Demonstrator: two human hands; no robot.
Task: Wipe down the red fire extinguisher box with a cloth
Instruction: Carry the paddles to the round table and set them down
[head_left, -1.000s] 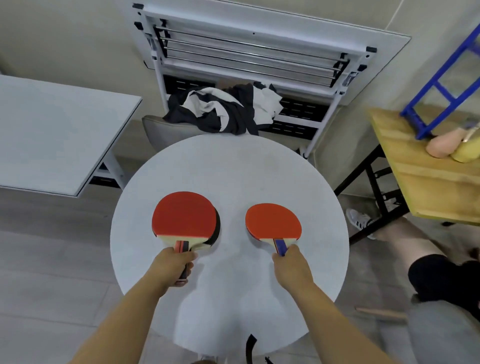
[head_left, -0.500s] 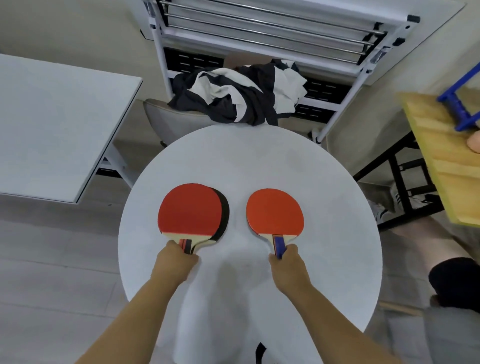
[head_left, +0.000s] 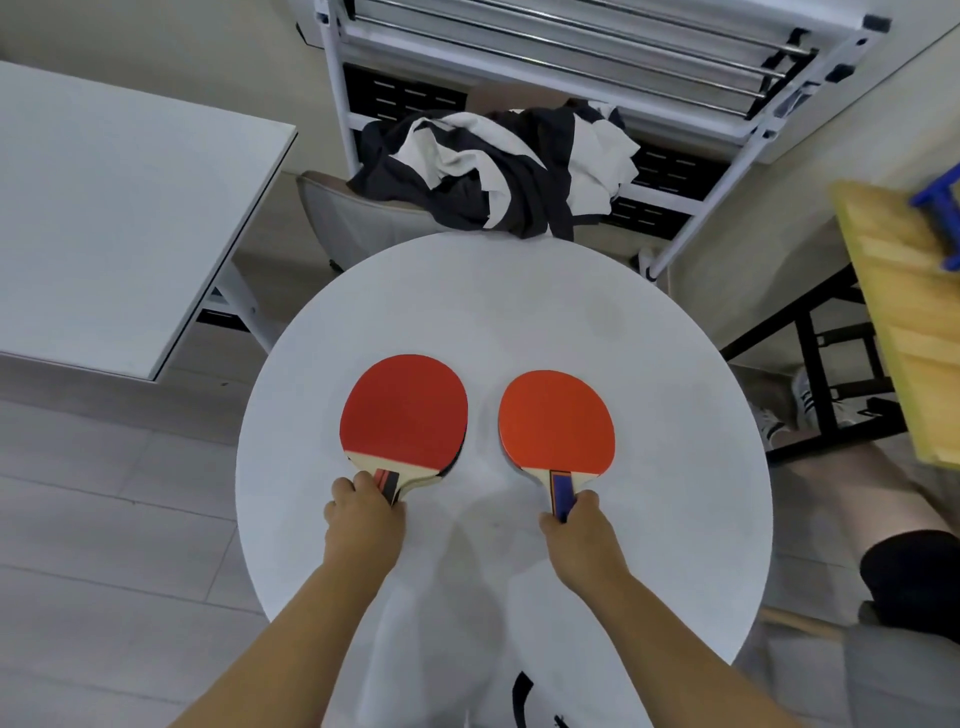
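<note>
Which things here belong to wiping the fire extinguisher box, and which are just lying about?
For the job: left hand, right hand; no red box or wiping cloth in view.

Just lying about: left paddle and right paddle, each gripped by a hand; round table; black-and-white clothes; chair; drying rack.

Crumpled black-and-white cloth (head_left: 493, 171), heaped on the grey chair (head_left: 332, 218) just beyond the round table (head_left: 519, 301).

One head-worn camera looked forward and steeply down, close over the round table (head_left: 519, 312). The left hand (head_left: 363, 525) and right hand (head_left: 576, 535) sat just below centre, arms running from 6 o'clock, gripping the left paddle (head_left: 404, 410) and right paddle (head_left: 556, 421). The rack (head_left: 519, 39) lay at 12 o'clock.
</note>
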